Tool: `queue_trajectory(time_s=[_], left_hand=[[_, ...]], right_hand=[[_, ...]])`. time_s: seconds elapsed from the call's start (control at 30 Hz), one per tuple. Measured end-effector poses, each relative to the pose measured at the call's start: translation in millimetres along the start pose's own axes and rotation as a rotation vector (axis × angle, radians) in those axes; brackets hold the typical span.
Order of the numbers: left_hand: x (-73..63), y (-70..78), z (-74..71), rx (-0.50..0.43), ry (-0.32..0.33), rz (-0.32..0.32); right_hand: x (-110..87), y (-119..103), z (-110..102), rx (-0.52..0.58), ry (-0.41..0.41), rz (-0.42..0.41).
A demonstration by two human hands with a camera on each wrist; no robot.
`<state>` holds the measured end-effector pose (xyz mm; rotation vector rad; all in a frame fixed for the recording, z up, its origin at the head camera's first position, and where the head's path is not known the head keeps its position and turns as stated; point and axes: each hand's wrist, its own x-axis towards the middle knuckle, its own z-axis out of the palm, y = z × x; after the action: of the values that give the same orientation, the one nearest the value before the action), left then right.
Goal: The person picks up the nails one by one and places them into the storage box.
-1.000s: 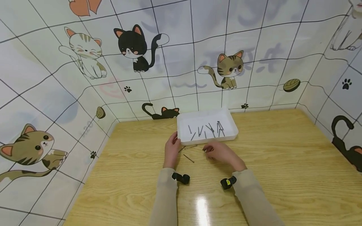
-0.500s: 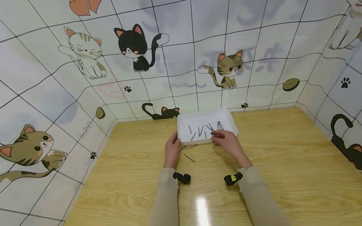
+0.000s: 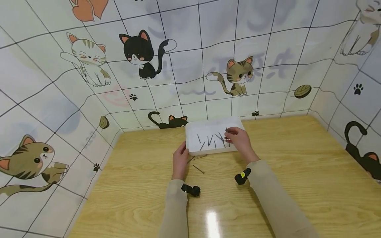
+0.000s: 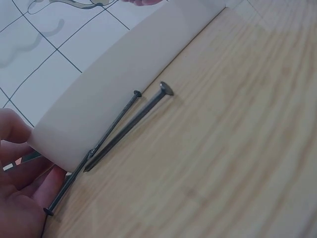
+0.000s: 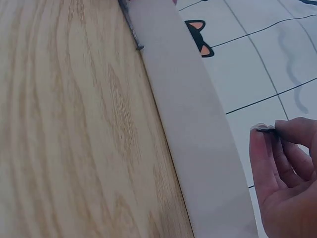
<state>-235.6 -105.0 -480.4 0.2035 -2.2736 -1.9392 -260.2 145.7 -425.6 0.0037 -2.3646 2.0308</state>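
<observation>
A white tray (image 3: pixel 202 152) stands on the table with several dark nails (image 3: pixel 199 138) scattered on its floor. My left hand (image 3: pixel 180 162) grips the tray's front left corner, thumb near the rim and fingers around the outside in the left wrist view. Over the tray's right part, my right hand (image 3: pixel 240 141) pinches a nail (image 3: pixel 226 129) between thumb and fingertips; in the right wrist view only a small dark piece of it (image 5: pixel 266 130) shows. Loose nails lie in front of the tray: one apart (image 3: pixel 198 169), others close along its front wall (image 4: pixel 116 121).
The wooden table (image 3: pixel 134 198) carries everything. A wall covering with printed cats (image 3: pixel 190 79) rises right behind the tray. Black cameras sit on both wrists, the left camera (image 3: pixel 191 190) and the right camera (image 3: pixel 242 176).
My right hand has moved from the table in front of the tray up and over its right part, pinching a nail. The left hand has stayed at the tray's corner.
</observation>
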Motion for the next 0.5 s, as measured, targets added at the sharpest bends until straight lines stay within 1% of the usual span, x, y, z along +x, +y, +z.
queue_trajectory(time_s=[0.13, 0.23, 0.33, 0.4, 0.5], left_hand=[[0.8, 0.7, -2.2, -0.006, -0.018, 0.026], [1.0, 1.5, -4.2, -0.016, -0.023, 0.04], [0.2, 1.8, -5.0, -0.014, -0.02, 0.021], [-0.7, 1.5, -4.5, -0.014, -0.019, 0.005], [-2.1, 0.4, -2.4, -0.014, -0.024, -0.006]], right_hand=[[16.6, 1.5, 4.3, -0.01, 0.029, 0.006], [28.3, 4.7, 8.2, 0.0, 0.034, 0.019], [36.8, 8.8, 11.3, -0.013, 0.029, 0.052], [40.9, 11.0, 12.9, -0.042, 0.03, 0.073], [46.2, 13.8, 13.8, -0.098, 0.035, 0.079]])
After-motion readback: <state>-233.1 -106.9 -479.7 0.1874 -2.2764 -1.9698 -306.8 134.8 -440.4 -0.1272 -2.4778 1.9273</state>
